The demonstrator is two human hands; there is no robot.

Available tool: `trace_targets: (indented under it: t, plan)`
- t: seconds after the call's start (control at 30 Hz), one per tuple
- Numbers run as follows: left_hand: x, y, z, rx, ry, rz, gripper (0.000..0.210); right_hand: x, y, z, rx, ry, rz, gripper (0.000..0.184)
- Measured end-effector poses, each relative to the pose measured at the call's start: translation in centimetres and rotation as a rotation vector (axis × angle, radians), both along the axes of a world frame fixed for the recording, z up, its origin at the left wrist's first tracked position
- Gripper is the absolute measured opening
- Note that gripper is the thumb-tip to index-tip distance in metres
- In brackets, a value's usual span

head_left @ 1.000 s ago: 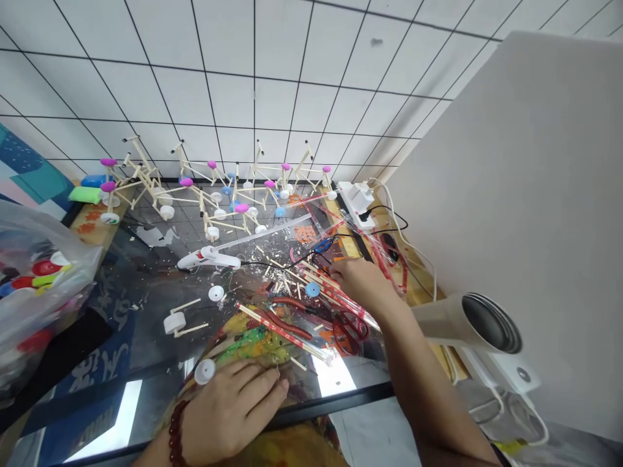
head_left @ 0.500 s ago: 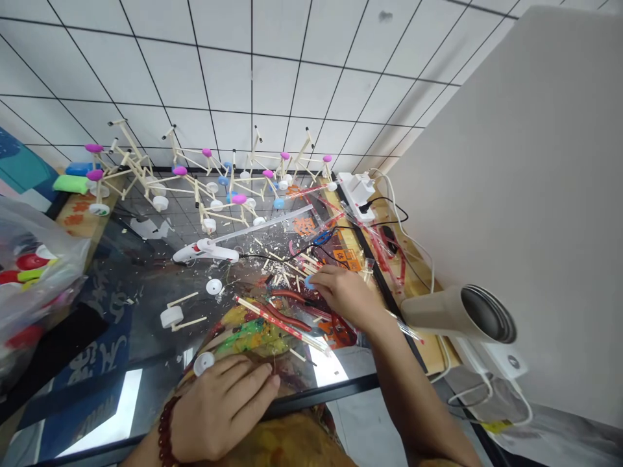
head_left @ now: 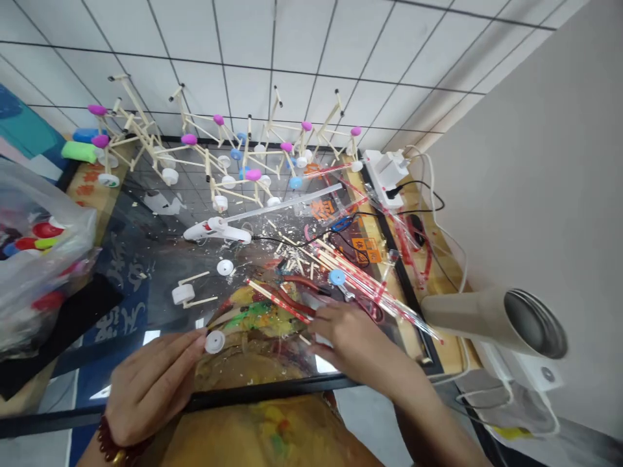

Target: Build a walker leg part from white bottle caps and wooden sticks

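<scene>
My left hand (head_left: 156, 379), with a beaded bracelet at the wrist, is at the front edge of the table. Its fingers are pressed together, and the tips meet the left edge of a white bottle cap (head_left: 215, 342) with a hole in its middle; the thumb is hidden. Over the lower end of red-patterned chopsticks (head_left: 277, 301) is my right hand (head_left: 353, 337), thumb and fingers apart, covering that end. Beyond it lie a blue bottle cap (head_left: 337, 277), red-handled pliers (head_left: 306, 282) and a bundle of wrapped chopsticks (head_left: 365, 279).
Several stick figures with pink knobs and cap wheels (head_left: 253, 175) stand along the tiled wall. A white glue gun (head_left: 219, 231) lies mid-table, its cord running right. A cap with two sticks (head_left: 183, 294), a plastic bag (head_left: 43, 240), a beige tumbler (head_left: 457, 311) and a power strip (head_left: 382, 178) surround the workspace.
My right hand has left the blue cap, which has shifted slightly, and come back toward the chopstick ends. My left hand has moved left and turned its fingertips to the white cap. The view has shifted.
</scene>
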State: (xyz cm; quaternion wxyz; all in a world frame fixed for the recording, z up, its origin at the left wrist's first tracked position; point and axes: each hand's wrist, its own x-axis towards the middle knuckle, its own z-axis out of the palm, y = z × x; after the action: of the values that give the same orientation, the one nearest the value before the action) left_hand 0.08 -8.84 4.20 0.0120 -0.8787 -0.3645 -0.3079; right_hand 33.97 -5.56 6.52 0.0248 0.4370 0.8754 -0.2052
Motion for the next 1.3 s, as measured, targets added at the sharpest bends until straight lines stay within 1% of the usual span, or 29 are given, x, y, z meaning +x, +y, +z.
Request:
trace_targets:
  t: [0.07,0.1,0.17,0.2,0.23,0.27,0.33,0.43,0.5,0.57,0.7,0.77,0.8,0.83,0.9,0.93,0.97,1.03,1.1,1.17,1.23,1.3]
  plan:
    - [1.5,-0.3,-0.1,-0.030,-0.005,-0.115,0.036,-0.6,-1.7,-1.3,0.036,-0.058,-0.022,0.010]
    - [2.5,-0.4,-0.2,-0.037,-0.014,-0.138,0.031,-0.9,-2.3,-1.9,0.070,-0.062,-0.040,0.012]
    - [4.7,-0.4,-0.4,-0.050,0.000,-0.208,0.027,-1.5,-3.0,-2.6,0.091,0.004,-0.016,0.016]
    - [5.7,-0.3,-0.4,-0.052,0.013,-0.231,0.025,-1.8,-3.2,-2.7,0.098,0.055,-0.005,0.016]
    - [6.6,-0.1,-0.5,-0.071,0.042,-0.236,0.025,-2.3,-3.2,-2.6,0.094,0.117,-0.004,0.015]
    - [7.3,0.0,-0.4,-0.097,0.054,-0.211,0.025,-2.8,-3.3,-2.4,0.086,0.185,-0.008,0.014]
    - [8.0,0.4,-0.2,-0.119,0.045,-0.166,0.025,-4.1,-3.5,-1.9,0.084,0.326,-0.038,0.014]
    - [7.7,0.5,0.0,-0.129,-0.003,-0.118,0.026,-5.9,-3.8,-2.0,0.178,0.504,-0.115,0.012]
    - [7.2,0.2,-0.1,-0.129,-0.009,-0.103,0.024,-6.6,-4.1,-2.6,0.241,0.582,-0.155,0.010]
    - [6.9,-0.1,-0.2,-0.128,0.019,-0.109,0.017,-6.9,-4.3,-3.3,0.247,0.616,-0.153,0.011]
    - [6.7,-0.3,-0.3,-0.119,0.082,-0.138,0.012,-6.7,-4.7,-4.2,0.200,0.566,-0.119,0.011]
    - [6.0,-0.1,-0.1,-0.093,0.040,-0.120,0.007,-6.3,-4.7,-4.4,0.189,0.498,-0.126,0.013]
    - [5.3,0.2,0.1,-0.073,-0.006,-0.090,0.002,-6.1,-4.6,-4.5,0.194,0.459,-0.131,0.014]
    - [4.5,0.6,0.2,-0.052,-0.063,-0.044,0.007,-5.9,-4.4,-4.7,0.207,0.423,-0.136,0.015]
    - [2.5,1.5,0.4,-0.023,-0.151,0.101,0.026,-5.5,-4.1,-5.0,0.240,0.367,-0.135,0.017]
    - [1.4,2.0,0.4,-0.032,-0.161,0.182,0.037,-5.3,-3.8,-5.1,0.251,0.348,-0.129,0.018]
    - [0.4,2.5,0.3,-0.055,-0.150,0.252,0.048,-5.2,-3.6,-5.3,0.258,0.337,-0.121,0.018]
    - [-1.2,3.4,-0.2,-0.186,-0.103,0.349,0.072,-5.2,-3.3,-5.4,0.267,0.331,-0.112,0.018]
    - [-2.0,4.2,-1.1,-0.359,-0.059,0.365,0.091,-5.3,-3.1,-5.4,0.266,0.321,-0.114,0.018]
    - [-2.1,4.7,-2.0,-0.471,-0.044,0.352,0.101,-5.3,-2.9,-5.4,0.261,0.302,-0.124,0.018]
    - [-1.7,5.1,-2.8,-0.504,-0.049,0.356,0.103,-5.3,-2.9,-5.4,0.265,0.295,-0.137,0.018]
    - [-1.3,5.2,-3.2,-0.496,-0.065,0.380,0.101,-5.1,-2.9,-5.5,0.270,0.307,-0.147,0.018]
